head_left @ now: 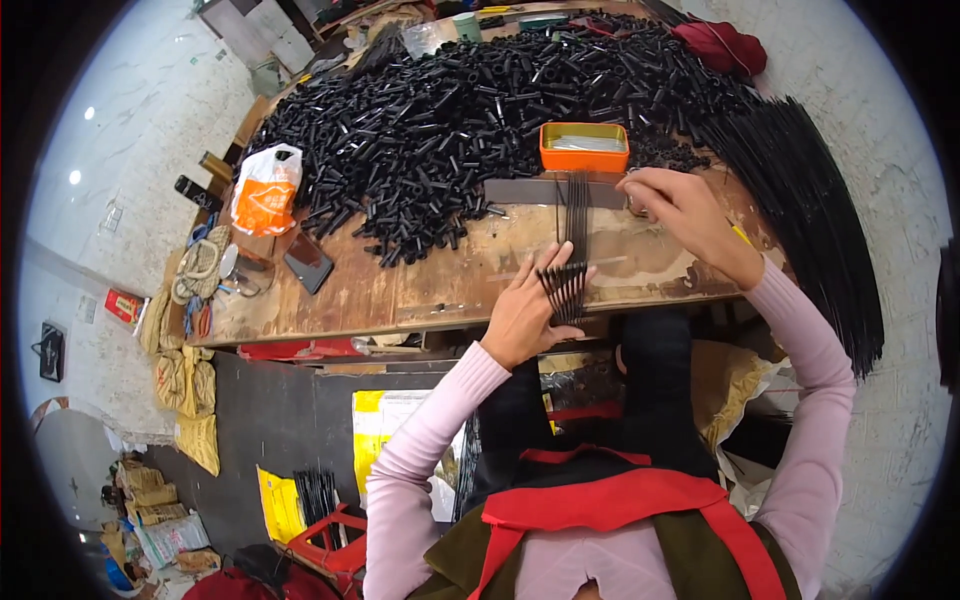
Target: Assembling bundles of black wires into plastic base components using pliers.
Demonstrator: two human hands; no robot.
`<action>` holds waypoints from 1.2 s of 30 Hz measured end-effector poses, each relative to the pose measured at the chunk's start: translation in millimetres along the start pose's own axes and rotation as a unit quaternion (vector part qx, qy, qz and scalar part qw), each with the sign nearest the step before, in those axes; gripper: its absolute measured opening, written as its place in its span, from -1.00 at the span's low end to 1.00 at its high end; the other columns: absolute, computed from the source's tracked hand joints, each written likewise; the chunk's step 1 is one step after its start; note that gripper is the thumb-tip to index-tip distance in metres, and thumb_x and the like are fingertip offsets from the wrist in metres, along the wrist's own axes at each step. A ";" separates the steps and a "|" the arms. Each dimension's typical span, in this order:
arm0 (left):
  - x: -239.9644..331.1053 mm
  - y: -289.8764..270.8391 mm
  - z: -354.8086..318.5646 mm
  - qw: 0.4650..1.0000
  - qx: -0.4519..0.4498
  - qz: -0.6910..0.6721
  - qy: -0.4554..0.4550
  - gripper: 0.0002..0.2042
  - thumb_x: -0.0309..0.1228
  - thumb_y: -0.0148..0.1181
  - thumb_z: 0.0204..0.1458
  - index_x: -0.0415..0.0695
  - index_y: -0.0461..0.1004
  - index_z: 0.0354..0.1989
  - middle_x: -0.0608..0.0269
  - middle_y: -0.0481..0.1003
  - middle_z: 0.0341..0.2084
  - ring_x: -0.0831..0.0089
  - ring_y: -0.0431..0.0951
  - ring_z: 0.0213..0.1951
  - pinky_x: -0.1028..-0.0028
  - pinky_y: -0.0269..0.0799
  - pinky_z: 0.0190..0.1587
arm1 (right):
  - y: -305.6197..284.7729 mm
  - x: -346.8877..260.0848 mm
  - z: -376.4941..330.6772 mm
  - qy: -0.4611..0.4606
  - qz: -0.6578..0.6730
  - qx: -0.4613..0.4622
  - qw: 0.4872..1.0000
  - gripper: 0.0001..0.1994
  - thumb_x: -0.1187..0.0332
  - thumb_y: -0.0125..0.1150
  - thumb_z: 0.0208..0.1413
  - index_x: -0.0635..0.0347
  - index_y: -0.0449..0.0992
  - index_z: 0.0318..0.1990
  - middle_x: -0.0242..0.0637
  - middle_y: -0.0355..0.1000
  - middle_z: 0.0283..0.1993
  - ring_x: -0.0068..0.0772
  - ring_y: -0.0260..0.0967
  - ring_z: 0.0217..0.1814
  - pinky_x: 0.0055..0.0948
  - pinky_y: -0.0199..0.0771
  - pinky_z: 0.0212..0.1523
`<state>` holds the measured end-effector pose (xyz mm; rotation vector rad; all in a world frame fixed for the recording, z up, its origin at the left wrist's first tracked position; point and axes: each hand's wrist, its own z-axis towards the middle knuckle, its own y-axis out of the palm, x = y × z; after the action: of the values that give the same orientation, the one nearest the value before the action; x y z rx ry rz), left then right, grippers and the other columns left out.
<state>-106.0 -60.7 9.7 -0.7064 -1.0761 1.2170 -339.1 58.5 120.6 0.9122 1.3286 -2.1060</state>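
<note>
Closest to me, my left hand has its fingers spread flat, pinning the near ends of some thin black rods on the wooden bench. My right hand sits further right, fingers curled by the dark bar the rods cross; can't tell what it's pinching. Orange tray and a huge black tube pile lie beyond.

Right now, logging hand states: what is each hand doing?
Left hand: open, fingers spread flat on the thin black rods.
Right hand: fingers curled at the rods' far end; grip cannot be told.
</note>
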 end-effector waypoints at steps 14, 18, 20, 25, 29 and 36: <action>-13.1 4.6 23.8 0.993 -0.089 0.078 0.014 -0.30 -0.50 0.12 -0.07 0.26 0.21 0.34 0.16 0.01 0.42 0.19 0.05 0.41 0.07 -0.06 0.40 | 40.4 148.2 168.3 -0.021 -0.340 -0.066 0.938 -0.82 0.43 0.23 -0.08 0.33 0.61 -0.32 0.06 0.52 -0.36 0.06 0.50 -0.25 -0.19 0.50 -0.21; -15.6 2.9 23.9 0.985 -0.103 0.137 0.030 -0.36 -0.37 0.17 -0.04 0.24 0.25 0.31 0.15 0.03 0.41 0.18 0.06 0.40 0.05 -0.03 0.38 | 34.5 133.3 168.4 0.004 -0.309 -0.082 0.948 -0.85 0.44 0.25 -0.11 0.34 0.62 -0.38 0.09 0.52 -0.40 0.07 0.52 -0.30 -0.21 0.54 -0.22; -17.0 4.7 22.3 0.991 -0.091 0.100 0.019 -0.38 -0.33 0.19 -0.04 0.24 0.27 0.30 0.15 0.04 0.40 0.18 0.06 0.40 0.05 -0.03 0.38 | 29.9 118.4 160.3 -0.008 -0.275 -0.046 0.960 -0.86 0.44 0.23 -0.05 0.33 0.61 -0.36 0.02 0.52 -0.39 0.05 0.52 -0.29 -0.22 0.52 -0.23; -16.4 6.8 22.8 0.996 -0.064 0.067 0.014 -0.44 -0.21 0.17 0.02 0.21 0.31 0.27 0.13 0.07 0.39 0.17 0.07 0.40 0.04 -0.04 0.38 | 26.9 96.0 107.2 -0.139 -0.297 -0.021 0.944 -0.82 0.45 0.16 0.06 0.26 0.58 -0.19 -0.08 0.47 -0.34 0.00 0.47 -0.27 -0.19 0.49 -0.24; -13.5 3.1 22.7 0.996 -0.083 0.014 0.001 -0.30 -0.50 0.16 -0.15 0.12 0.24 0.30 0.04 -0.01 0.41 0.11 -0.04 0.43 0.03 -0.11 0.40 | 42.0 112.0 72.5 -0.134 -0.306 -0.044 0.941 -0.76 0.49 0.13 0.07 0.23 0.54 -0.08 -0.09 0.44 -0.32 0.00 0.45 -0.28 -0.17 0.47 -0.25; -11.7 3.8 22.1 0.996 -0.081 0.027 0.006 -0.35 -0.52 0.09 -0.08 0.11 0.24 0.30 0.03 0.01 0.40 0.10 -0.03 0.43 0.03 -0.12 0.40 | 43.2 115.9 61.8 -0.144 -0.295 -0.044 0.944 -0.76 0.51 0.11 0.02 0.28 0.54 -0.12 -0.10 0.42 -0.35 -0.04 0.46 -0.30 -0.15 0.49 -0.28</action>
<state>-127.8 -73.5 11.3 -0.8720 -1.1616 1.1780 -402.6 -21.1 27.1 0.1481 1.6558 -2.4601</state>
